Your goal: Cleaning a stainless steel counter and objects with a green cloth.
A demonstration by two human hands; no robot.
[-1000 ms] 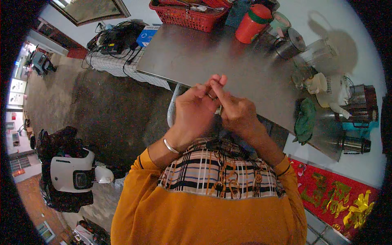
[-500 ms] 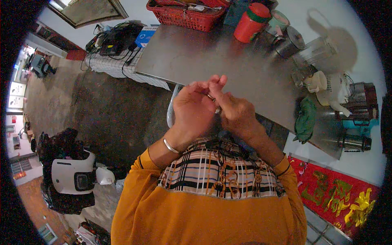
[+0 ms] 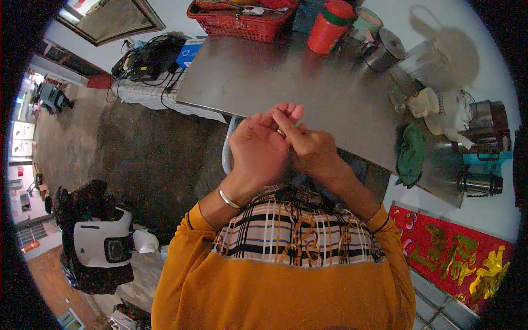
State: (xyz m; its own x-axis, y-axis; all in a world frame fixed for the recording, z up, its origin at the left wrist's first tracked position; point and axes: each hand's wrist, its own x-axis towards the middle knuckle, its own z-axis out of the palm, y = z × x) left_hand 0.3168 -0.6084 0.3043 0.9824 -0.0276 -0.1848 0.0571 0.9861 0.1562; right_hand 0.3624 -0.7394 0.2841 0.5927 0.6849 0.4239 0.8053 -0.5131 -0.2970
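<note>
My left hand (image 3: 257, 147) is turned palm up in front of my body, with its fingers pointing away from me and slightly bent. A silver bangle (image 3: 228, 198) sits on its wrist. My right hand (image 3: 313, 147) comes in from the right and closes around the left hand's fingers, with one finger laid across them. Its other fingers are mostly hidden behind the two hands. A small ring (image 3: 280, 132) shows between them. No other object is visible in either hand. Both hands are raised just short of the near edge of a grey metal-topped table (image 3: 247, 77).
On the table stand a red basket (image 3: 239, 25), a red canister (image 3: 330, 27), a metal pot (image 3: 385, 50), white cups (image 3: 424, 103) and a green cloth (image 3: 411, 155). Cables (image 3: 151, 60) lie on a side table. A white scooter (image 3: 104, 236) is at left.
My right hand's finger has slid a little across the left hand's fingers, and both hands stay clasped. The view has shifted slightly.
</note>
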